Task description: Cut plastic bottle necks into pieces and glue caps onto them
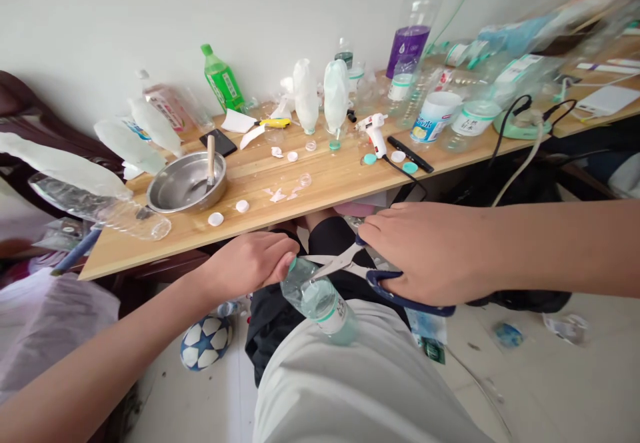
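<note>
A clear plastic bottle with a white and green label lies tilted over my lap, its base against my shirt. My left hand is closed around the neck end, where a bit of green cap shows. In my right hand is a pair of scissors with dark blue handles. Their blades are spread, and one lies across the bottle's side near the shoulder. Whether the blade has gone into the plastic I cannot tell.
On the wooden table stand a metal bowl with a brush, white-coated bottles, a glue gun, a yellow cutter and loose caps. A power strip with cables sits right. A ball rests on the floor.
</note>
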A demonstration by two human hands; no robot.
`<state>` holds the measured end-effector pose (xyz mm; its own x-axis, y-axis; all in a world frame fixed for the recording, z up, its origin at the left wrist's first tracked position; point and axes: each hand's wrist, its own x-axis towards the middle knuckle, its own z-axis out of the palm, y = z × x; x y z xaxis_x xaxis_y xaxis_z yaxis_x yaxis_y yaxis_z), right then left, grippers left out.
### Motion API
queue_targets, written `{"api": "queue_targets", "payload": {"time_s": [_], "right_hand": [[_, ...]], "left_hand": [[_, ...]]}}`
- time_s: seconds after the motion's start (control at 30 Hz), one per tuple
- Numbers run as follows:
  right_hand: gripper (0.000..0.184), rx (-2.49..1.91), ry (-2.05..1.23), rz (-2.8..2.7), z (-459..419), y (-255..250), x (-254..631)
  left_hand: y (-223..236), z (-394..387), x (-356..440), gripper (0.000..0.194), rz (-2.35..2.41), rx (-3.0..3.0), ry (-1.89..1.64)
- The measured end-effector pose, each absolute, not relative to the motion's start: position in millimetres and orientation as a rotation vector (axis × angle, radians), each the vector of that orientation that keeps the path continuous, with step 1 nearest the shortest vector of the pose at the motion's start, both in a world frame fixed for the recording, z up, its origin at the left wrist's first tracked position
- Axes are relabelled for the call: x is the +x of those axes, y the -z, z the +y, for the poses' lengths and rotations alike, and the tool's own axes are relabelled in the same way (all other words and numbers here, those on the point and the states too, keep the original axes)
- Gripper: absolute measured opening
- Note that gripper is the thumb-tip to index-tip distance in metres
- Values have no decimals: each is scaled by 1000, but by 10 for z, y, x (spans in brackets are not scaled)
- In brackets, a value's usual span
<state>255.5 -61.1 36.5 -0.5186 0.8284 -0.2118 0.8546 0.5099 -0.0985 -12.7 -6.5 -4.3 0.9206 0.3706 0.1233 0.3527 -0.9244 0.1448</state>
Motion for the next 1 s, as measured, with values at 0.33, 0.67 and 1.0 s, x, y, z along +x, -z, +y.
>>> {"api": "queue_targets", "payload": {"time_s": [0.33,0.67,1.0], "right_hand": [[26,1230,182,2428,-398,-585,2476],[22,1251,254,2334,-357,-689,2354],[22,1082,121,2316,-270,-670,2297]], "left_hand": [[72,-42,-83,39,302,3009,-304],[-17,-85,47,38,448,2715,31],[-24,-164,73,35,340,2720,86]]}}
